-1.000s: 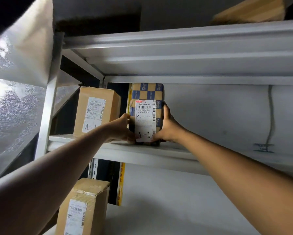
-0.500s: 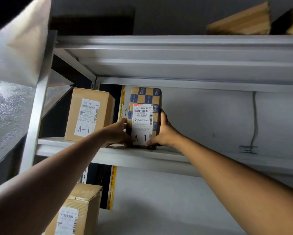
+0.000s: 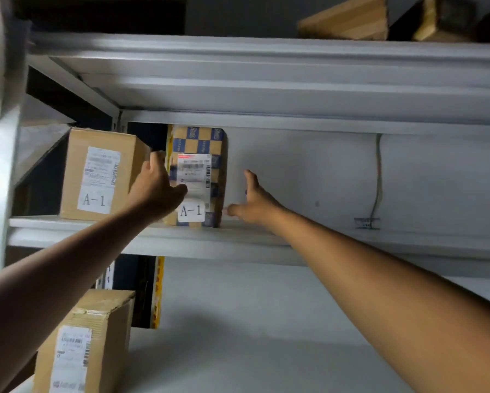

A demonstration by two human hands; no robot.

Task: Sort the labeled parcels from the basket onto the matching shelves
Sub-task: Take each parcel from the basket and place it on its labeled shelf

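the checkered parcel (image 3: 198,154) stood upright on the middle shelf (image 3: 158,239), its white a-1 tag turned outward so the code could be read against the a-1 tag on the plain brown box (image 3: 99,174) just to its left; that match is likely why it was set here, and the step looked nearly finished. the left hand (image 3: 157,191) lay over the parcel's left front edge, fingers loosely curled, touching it but not clearly clamped around it, probably steadying the tall narrow shape so it would not tip. the right hand (image 3: 255,198) was spread wide with nothing in it, thumb up and fingertips just beside the parcel's lower right corner, whether touching or barely apart could not be told. the parcel's base sat close to the shelf's front lip, so a push deeper seemed wise. a narrow gap separated it from the brown box, while the shelf to its right ran bare toward the wall cable (image 3: 378,177), giving ample room for more parcels and for drawing both arms back. the upper shelf (image 3: 266,49) hung low overhead, limiting any lift. another labeled box (image 3: 82,341) stood on the level below. the basket was out of view.
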